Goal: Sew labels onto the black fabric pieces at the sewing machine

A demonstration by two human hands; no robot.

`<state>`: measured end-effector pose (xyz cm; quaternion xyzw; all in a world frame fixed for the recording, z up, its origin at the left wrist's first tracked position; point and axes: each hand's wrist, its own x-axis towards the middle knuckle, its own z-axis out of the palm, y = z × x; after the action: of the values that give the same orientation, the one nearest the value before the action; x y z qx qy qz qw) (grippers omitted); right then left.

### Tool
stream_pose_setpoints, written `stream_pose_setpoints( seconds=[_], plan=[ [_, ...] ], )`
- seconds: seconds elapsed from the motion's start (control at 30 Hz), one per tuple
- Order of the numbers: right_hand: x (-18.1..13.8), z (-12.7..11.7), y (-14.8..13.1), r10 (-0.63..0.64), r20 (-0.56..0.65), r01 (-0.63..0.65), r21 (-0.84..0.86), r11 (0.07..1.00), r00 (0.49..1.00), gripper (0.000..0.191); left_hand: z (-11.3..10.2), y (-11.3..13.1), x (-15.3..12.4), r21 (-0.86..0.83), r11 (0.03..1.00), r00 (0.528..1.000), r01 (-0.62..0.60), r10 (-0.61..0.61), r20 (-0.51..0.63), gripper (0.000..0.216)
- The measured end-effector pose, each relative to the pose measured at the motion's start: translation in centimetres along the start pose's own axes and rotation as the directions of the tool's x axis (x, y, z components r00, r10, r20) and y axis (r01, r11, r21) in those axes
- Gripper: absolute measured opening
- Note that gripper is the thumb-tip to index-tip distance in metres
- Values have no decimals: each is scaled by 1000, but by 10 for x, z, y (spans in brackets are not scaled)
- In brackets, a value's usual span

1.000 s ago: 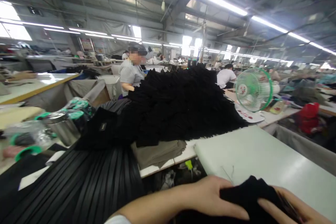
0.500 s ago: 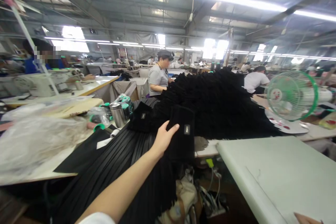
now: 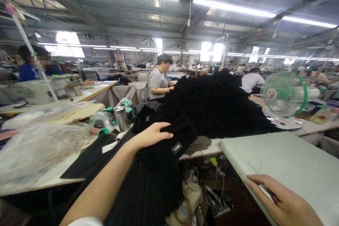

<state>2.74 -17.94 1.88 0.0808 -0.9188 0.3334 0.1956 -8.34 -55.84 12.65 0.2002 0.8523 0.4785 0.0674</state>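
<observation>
My left hand (image 3: 149, 136) is stretched out ahead and closed on a black knitted piece (image 3: 169, 144) with a small grey label, held over black pleated fabric (image 3: 143, 190). Just behind it rises a large heap of black knitted pieces (image 3: 212, 106). My right hand (image 3: 280, 201) lies at the near edge of the pale green table (image 3: 286, 159), fingers extended and flat, holding nothing.
A green desk fan (image 3: 284, 93) stands at the right behind the heap. A steel flask (image 3: 122, 118) and clear plastic bags (image 3: 39, 144) lie on the left table. A person in a grey shirt (image 3: 158, 81) stands beyond the heap; others sit at sewing tables.
My left hand has carried the black piece from the near table out to the heap and now tilts it lower. My right hand has come back into view on the table edge.
</observation>
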Motion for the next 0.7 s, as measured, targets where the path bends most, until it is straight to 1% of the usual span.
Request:
stream_pose_setpoints(
  seconds=[0.03,0.07,0.1,0.13,0.17,0.2,0.23,0.27,0.3,0.33,0.37,0.4,0.43,0.47,0.5,0.53,0.57,0.6,0.63,0.7],
  plan=[
    [2,2,-19,-94,-39,94,-7,996,995,26,4,4,-1,114,992,997,-55,47,65,24],
    [3,4,-38,-175,-62,174,-18,985,983,28,11,8,-3,220,969,988,-112,84,132,22],
    [5,8,-55,-263,-52,262,-31,965,963,35,20,12,-5,303,938,974,-168,110,199,20],
    [6,13,-70,-331,-17,329,-51,943,944,45,31,15,-8,357,906,954,-226,131,270,20],
    [8,19,-83,-375,19,375,-69,924,927,54,43,18,-11,384,877,927,-287,154,341,20],
    [10,24,-92,-392,51,395,-84,915,918,60,54,21,-14,387,851,892,-355,184,413,20],
    [12,29,-97,-382,98,390,-87,917,919,64,65,22,-15,370,829,852,-419,218,477,21],
    [14,33,-100,-345,156,360,-79,930,925,62,73,23,-16,334,819,812,-466,246,529,21],
    [15,35,-99,-283,234,305,-62,950,930,54,77,23,-16,275,831,778,-484,264,570,21],
    [16,35,-97,-202,326,226,-37,973,923,41,78,21,-14,190,867,748,-462,266,608,23],
    [17,34,-94,-114,418,127,-4,992,901,26,76,17,-10,79,917,713,-392,248,656,28],
    [17,32,-90,-31,491,14,40,999,871,13,70,13,-6,-45,961,678,-272,224,700,37],
    [16,30,-87,35,527,-104,101,989,849,6,64,7,-1,-173,978,655,-119,208,726,50],
    [16,28,-84,92,523,-214,179,960,847,8,58,0,4,-296,955,660,36,200,725,66],
    [15,26,-81,151,486,-309,264,914,861,15,53,-8,8,-412,897,697,160,193,691,83],
    [15,25,-80,217,428,-381,346,858,878,22,52,-15,10,-522,820,758,235,182,626,98],
    [16,26,-80,290,360,-429,410,805,887,30,54,-21,11,-623,738,824,258,169,541,109],
    [16,28,-81,359,293,-459,451,765,886,37,61,-26,10,-708,662,875,245,163,455,116],
    [17,31,-84,415,241,-479,471,741,878,42,71,-29,7,-770,599,907,218,168,387,117],
    [20,42,-91,477,166,-493,482,724,863,47,97,-31,-1,-846,518,955,130,165,247,107]
  ],
)
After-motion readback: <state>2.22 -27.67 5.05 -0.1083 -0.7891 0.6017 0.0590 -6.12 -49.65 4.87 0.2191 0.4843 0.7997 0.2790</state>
